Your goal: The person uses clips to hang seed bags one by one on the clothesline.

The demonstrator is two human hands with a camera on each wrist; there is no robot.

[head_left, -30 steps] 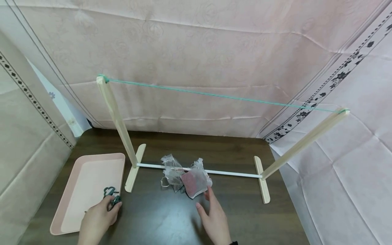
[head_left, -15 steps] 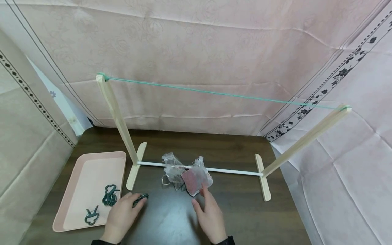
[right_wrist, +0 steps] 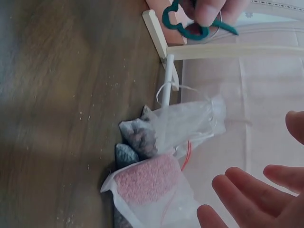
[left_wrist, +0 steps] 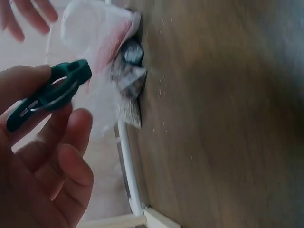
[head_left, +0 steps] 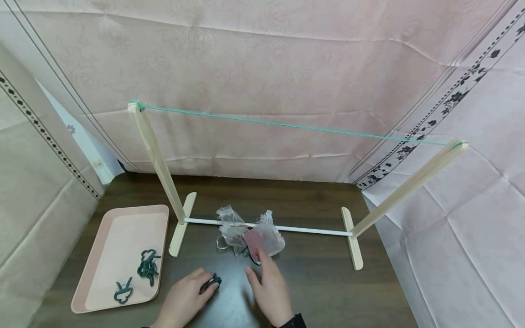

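My left hand [head_left: 184,296] pinches a dark green clothespin [left_wrist: 61,88] with a cloud-shaped outline, above the table and right of the tray. My right hand [head_left: 270,291] holds nothing; its fingers are spread in the right wrist view. Its index fingertip is close to a sheer drawstring sachet with pink granules [right_wrist: 147,180]; whether it touches cannot be told. Beside that lies another sheer sachet [right_wrist: 180,126] with brownish contents. A dark, grey-blue filled bag [right_wrist: 126,154] shows partly between them. The sachets lie by the white rod [head_left: 311,231] of a wooden stand.
At left, a pink tray [head_left: 88,269] holds several green clothespins [head_left: 147,266], one [head_left: 123,291] apart from the others. Two wooden posts [head_left: 157,159] rise from the stand's feet, with a green string [head_left: 262,122] stretched between their tops. Pale patterned cloth [head_left: 262,68] hangs behind the table.
My left hand has carried the clothespin out of the tray and rightward toward the sachets. My right hand has shifted slightly left, still next to the pink sachet.
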